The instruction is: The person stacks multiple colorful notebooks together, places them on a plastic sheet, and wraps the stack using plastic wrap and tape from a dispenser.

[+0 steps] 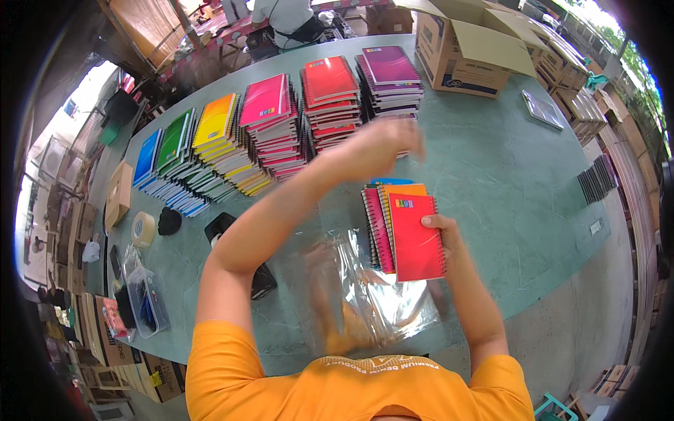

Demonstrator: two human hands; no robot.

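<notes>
In my right hand (444, 233) is a fanned set of spiral notebooks (415, 242), gripped at the right edge with the thumb on top. A red one lies uppermost; pink, yellow-orange and blue ones peek out behind it. My left hand (390, 149), smeared by motion, is over the table in front of the purple notebook stack (387, 67); its fingers are not clear. To its left stands the red notebook stack (330, 78). Shiny clear plastic sleeves (351, 295) lie below the held notebooks, close to my body.
Pink (265, 99), yellow (214, 121), green (175, 140) and blue notebook stacks (146, 158) continue leftward. An open carton (460, 59) stands back right, near a wrapped pack (541, 110) and dark notebooks (597, 181). Tape (142, 229) and a plastic bin (149, 302) sit left. A person (286, 21) is behind.
</notes>
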